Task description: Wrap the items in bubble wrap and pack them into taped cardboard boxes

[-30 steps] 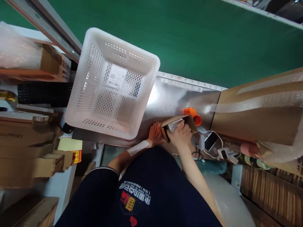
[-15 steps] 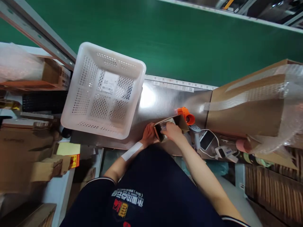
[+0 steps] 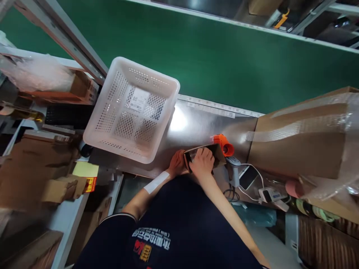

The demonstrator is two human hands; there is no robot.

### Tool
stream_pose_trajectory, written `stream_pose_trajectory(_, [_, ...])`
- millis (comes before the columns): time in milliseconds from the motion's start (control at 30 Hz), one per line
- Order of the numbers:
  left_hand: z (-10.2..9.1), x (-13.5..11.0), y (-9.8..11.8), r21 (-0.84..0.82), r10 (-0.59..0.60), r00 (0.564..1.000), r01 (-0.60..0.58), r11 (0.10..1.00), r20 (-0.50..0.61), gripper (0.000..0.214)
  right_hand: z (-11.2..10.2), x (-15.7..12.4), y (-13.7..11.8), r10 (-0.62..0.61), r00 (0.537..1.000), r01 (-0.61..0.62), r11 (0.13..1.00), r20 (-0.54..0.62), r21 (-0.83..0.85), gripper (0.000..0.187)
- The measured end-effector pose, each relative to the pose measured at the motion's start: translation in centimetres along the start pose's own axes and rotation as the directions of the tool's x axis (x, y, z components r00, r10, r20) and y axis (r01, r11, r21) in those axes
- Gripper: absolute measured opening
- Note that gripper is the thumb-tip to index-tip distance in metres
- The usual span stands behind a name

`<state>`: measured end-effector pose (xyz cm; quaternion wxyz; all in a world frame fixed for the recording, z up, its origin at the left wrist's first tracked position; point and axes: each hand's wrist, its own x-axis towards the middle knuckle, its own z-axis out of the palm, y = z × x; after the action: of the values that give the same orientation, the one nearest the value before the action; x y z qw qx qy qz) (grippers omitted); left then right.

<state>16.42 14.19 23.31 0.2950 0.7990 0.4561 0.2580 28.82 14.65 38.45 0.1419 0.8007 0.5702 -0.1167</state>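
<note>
Around the work, the bench (image 3: 193,127) is crowded on both sides. To the left, space is taken up by a white basket (image 3: 157,130), tilted in view, with a printed label seen on its floor. The right end is blocked by a large carton (image 3: 297,149) streaked with clear tape. Between that carton and the work are placed an orange tool (image 3: 221,144), a grey scanner (image 3: 233,172) and a phone (image 3: 248,177), by which a white cable is looped. The far edge is bordered by a green surface (image 3: 213,59).

A small open box (image 3: 220,155) is set near the bench's front edge, between the hands. Its left end is touched by the left hand (image 3: 176,163), whose grip cannot be told. Its opening is covered by the right hand (image 3: 202,163), fingers bent inward over something clear and shiny; whether that is clasped cannot be seen.
</note>
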Motion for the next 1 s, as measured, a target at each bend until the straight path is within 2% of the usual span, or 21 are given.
stream_pose_trajectory(67, [0.3, -0.1, -0.3, -0.030, 0.061, 0.997, -0.062, 0.998, -0.044, 0.079, 0.1, 0.3, -0.2, 0.037, 0.999, -0.038, 0.999, 0.030, 0.027, 0.061])
stream_pose_trajectory(133, [0.4, 0.0, -0.5, -0.077, 0.122, 0.987, -0.130, 0.988, -0.105, 0.084, 0.2, 0.9, 0.1, 0.082, 0.985, -0.096, 0.992, 0.151, 0.084, 0.069])
stream_pose_trajectory(200, [0.2, 0.4, -0.5, -0.128, 0.170, 0.978, -0.186, 0.974, -0.125, 0.087, 0.0, 1.4, 0.8, 0.091, 0.971, -0.122, 0.984, 0.222, 0.127, 0.075])
stream_pose_trajectory(400, [-2.2, 1.2, 0.7, -0.066, 0.173, 0.985, -0.174, 0.982, -0.024, 0.090, -2.7, 0.3, 3.0, 0.088, 0.969, -0.127, 0.979, 0.232, 0.160, 0.085])
stream_pose_trajectory(567, [-4.0, 0.7, 2.3, 0.001, 0.249, 0.966, -0.250, 0.968, -0.072, 0.094, -4.1, -1.8, 4.0, 0.098, 0.978, -0.137, 0.967, 0.182, 0.214, 0.092])
stream_pose_trajectory(667, [-4.3, 0.1, 2.8, 0.033, 0.255, 0.958, -0.253, 0.967, -0.132, 0.098, -3.0, -2.3, 4.2, 0.056, 0.989, -0.095, 0.953, 0.140, 0.287, 0.093])
stream_pose_trajectory(767, [-4.4, -0.4, 3.3, 0.082, 0.261, 0.948, -0.250, 0.965, -0.183, 0.097, -0.9, -1.7, 4.6, -0.076, 0.995, 0.042, 0.906, 0.063, 0.420, 0.078])
stream_pose_trajectory(867, [-4.7, -0.8, 4.0, 0.162, 0.297, 0.942, -0.273, 0.948, -0.153, 0.098, 1.1, -1.1, 5.6, -0.184, 0.983, 0.162, 0.836, -0.012, 0.524, 0.062])
stream_pose_trajectory(1000, [-5.5, -2.1, 4.9, 0.237, 0.374, 0.927, -0.356, 0.904, -0.032, 0.081, 1.8, -2.2, 7.3, -0.215, 0.976, 0.190, 0.776, -0.032, 0.602, 0.066])
